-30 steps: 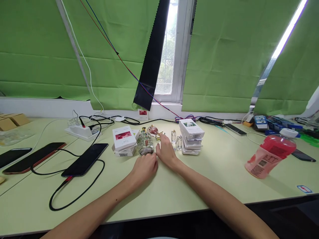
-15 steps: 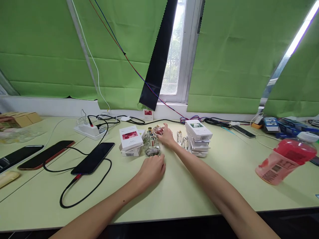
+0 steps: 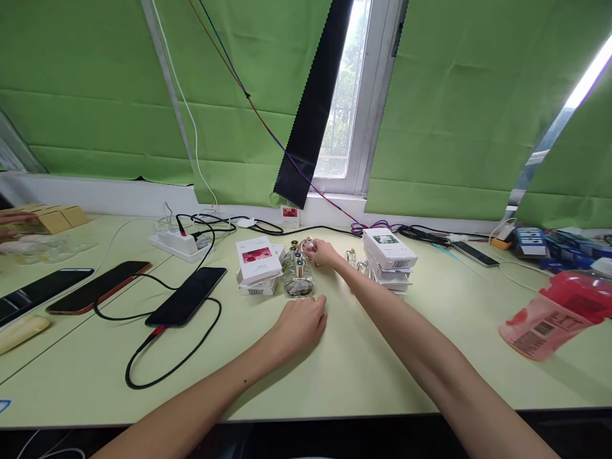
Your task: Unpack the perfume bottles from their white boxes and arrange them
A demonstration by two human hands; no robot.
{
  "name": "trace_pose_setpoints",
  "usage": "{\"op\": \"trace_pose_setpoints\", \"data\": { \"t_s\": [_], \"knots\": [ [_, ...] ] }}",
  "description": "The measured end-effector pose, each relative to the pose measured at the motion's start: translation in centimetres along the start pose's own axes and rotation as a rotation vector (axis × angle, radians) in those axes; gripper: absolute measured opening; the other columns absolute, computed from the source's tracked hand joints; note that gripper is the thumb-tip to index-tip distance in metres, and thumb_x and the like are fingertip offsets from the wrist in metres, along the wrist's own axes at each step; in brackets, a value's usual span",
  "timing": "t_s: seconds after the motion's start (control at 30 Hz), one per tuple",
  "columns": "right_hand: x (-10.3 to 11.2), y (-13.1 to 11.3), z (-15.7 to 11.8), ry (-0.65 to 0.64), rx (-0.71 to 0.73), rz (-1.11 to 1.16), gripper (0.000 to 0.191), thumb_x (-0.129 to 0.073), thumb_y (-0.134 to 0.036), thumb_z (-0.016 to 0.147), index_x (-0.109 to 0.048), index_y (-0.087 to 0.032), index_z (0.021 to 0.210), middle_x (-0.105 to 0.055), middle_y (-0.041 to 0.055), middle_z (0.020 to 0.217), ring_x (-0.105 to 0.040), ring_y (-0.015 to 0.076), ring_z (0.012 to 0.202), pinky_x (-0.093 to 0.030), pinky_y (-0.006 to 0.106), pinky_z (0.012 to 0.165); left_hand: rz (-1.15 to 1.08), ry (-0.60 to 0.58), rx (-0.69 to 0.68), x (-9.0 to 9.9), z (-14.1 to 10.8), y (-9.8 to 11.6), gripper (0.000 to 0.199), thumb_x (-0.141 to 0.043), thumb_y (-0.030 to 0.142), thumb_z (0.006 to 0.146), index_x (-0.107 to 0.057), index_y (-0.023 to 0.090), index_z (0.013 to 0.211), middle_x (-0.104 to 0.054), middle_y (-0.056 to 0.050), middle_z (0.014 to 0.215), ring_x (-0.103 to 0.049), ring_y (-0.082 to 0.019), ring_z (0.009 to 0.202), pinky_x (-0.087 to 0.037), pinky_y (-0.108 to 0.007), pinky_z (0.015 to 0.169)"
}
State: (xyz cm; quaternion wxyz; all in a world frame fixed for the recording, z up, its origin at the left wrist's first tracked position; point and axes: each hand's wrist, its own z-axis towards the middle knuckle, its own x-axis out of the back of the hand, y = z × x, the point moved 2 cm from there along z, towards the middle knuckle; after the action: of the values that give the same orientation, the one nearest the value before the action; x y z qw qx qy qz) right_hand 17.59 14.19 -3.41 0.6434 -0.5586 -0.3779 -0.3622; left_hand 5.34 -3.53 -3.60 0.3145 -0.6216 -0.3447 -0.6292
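Observation:
My right hand (image 3: pixel 325 253) is closed on a small round glass bottle (image 3: pixel 308 246) at the back of a group of glass bottles (image 3: pixel 299 280). On the table in front of that group rests my left hand (image 3: pixel 302 322), its fingers curled; nothing shows in it. White boxes with a red picture (image 3: pixel 258 260) are stacked left of the bottles. A taller stack of white boxes (image 3: pixel 389 250) stands to the right, and more glass bottles (image 3: pixel 362 268) are beside it, partly behind my right forearm.
Three phones (image 3: pixel 186 296) and black cables lie on the left, near a white power strip (image 3: pixel 179 244). A pink bottle (image 3: pixel 549 319) stands at the right. Another person's hand (image 3: pixel 14 218) is at the far left, by yellow boxes (image 3: pixel 60 218).
The fingers of my right hand have closed round the round glass bottle. My left hand stays curled on the table. The whole view has shifted slightly.

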Motion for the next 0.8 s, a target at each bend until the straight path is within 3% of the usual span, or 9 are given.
{"op": "trace_pose_setpoints", "data": {
  "t_s": [0.5, 0.8],
  "knots": [
    [1.8, -0.3, -1.2, -0.063, 0.021, -0.137, 0.029, -0.059, -0.041, 0.095, -0.072, -0.015, 0.095, -0.076, 0.015, 0.097, -0.068, 0.0229, 0.084, -0.037, 0.026, 0.062, 0.004, 0.011, -0.048, 0.0, 0.1, -0.2, 0.023, -0.038, 0.028, 0.099, -0.058, 0.017, 0.098, -0.069, -0.013, 0.09, -0.07, -0.028, 0.083, -0.048, -0.036, 0.069],
    [2.3, -0.9, -3.4, -0.047, -0.037, -0.14, 0.035, -0.06, -0.044, 0.094, -0.071, -0.013, 0.106, -0.074, 0.0169, 0.095, -0.07, 0.0245, 0.083, -0.039, 0.026, 0.058, 0.01, 0.018, -0.075, 0.4, 0.0, -0.1, 0.026, -0.036, 0.028, 0.099, -0.059, 0.016, 0.101, -0.07, -0.013, 0.091, -0.071, -0.029, 0.082, -0.049, -0.038, 0.069]
  ]
}}
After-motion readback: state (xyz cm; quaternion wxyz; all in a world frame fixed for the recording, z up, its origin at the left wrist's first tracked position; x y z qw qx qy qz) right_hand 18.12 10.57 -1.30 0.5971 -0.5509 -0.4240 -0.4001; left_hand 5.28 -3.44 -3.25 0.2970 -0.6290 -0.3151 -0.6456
